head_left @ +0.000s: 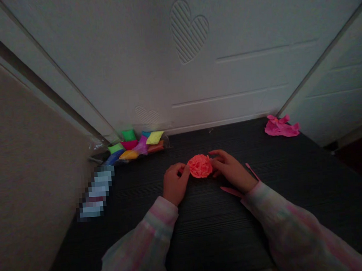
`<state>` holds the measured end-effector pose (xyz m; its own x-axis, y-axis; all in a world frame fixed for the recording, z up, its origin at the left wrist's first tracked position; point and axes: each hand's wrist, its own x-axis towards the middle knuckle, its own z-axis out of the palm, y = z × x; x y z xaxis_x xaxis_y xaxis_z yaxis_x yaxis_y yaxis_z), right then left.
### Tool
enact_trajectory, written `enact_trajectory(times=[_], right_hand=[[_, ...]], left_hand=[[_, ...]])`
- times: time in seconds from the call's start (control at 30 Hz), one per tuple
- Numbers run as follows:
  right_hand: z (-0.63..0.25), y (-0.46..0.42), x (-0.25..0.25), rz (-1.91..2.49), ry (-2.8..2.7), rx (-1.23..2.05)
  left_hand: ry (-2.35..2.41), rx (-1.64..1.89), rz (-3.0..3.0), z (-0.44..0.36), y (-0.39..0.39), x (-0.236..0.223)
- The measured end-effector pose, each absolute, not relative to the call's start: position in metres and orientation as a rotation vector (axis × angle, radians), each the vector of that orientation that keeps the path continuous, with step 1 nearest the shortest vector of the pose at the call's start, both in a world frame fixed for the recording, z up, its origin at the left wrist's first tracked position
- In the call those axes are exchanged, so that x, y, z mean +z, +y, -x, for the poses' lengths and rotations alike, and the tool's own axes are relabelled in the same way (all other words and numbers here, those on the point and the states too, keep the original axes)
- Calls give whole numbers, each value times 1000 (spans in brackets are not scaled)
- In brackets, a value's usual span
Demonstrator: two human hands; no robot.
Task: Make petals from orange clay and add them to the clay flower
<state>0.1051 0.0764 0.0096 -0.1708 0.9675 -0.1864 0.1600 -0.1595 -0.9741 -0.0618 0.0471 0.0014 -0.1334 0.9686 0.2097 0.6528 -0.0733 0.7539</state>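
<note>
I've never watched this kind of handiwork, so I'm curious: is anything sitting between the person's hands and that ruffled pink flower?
Nothing visible stands in the way: the left hand and right hand touch the coral-pink clay flower directly, one on each side. The thin pink strips lie off beside the right wrist, not between them.

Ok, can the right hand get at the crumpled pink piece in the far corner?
Probably yes: the right hand touches the coral-pink clay rosette, but I see nothing between it and the crumpled pink piece on the dark tabletop.

Head view, angled forward and down
</note>
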Motion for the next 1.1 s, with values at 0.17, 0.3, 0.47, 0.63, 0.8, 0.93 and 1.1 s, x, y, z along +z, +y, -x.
enact_trajectory(times=[0.17,0.3,0.47,0.63,0.8,0.93,1.1], right_hand=[[-107,74,11,1392,-1435,1405],[-111,74,16,1492,-1553,1261],[-120,68,26,1527,-1805,582],[-121,58,37,1335,-2159,631],[-118,53,35,1305,-2443,578],[-118,51,31,1295,-2507,516],[-116,50,29,1287,-2560,462]], left_hand=[[1778,996,-1756,63,42,3],[1805,985,-1744,64,42,3],[1865,1102,-1614,65,43,6],[1877,1151,-1531,67,45,6],[1833,1181,-1390,69,46,-2],[1820,1167,-1446,68,46,-1],[1872,1046,-1684,63,44,4]])
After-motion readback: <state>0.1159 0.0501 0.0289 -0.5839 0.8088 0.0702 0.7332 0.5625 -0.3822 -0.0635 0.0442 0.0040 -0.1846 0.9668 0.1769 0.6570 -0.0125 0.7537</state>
